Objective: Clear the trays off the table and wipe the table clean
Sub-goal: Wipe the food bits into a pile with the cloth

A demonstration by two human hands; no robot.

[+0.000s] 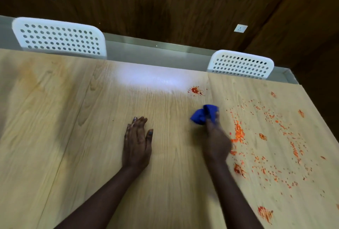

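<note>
Left hand (pixel 137 144) flat on wooden counter (pixel 73 137), fingers straight, palm down, holding nothing

Right hand (pixel 216 140) blurred, fingers clamped round bunched blue cloth (pixel 203 115), cloth at counter surface right of centre

Red-orange stains (pixel 271 146) scattered over counter right of cloth; separate red splat (pixel 196 91) beyond cloth

Two white perforated chairs (pixel 58 38) at far edge

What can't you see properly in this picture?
- Right hand: motion-blurred in the head view, fingers unclear around the crumpled blue cloth.
- Two white perforated plastic chairs: seats and legs hidden behind the light wooden table.
- Red-orange splatter: runs towards the right edge, so its full extent is unclear.
</note>
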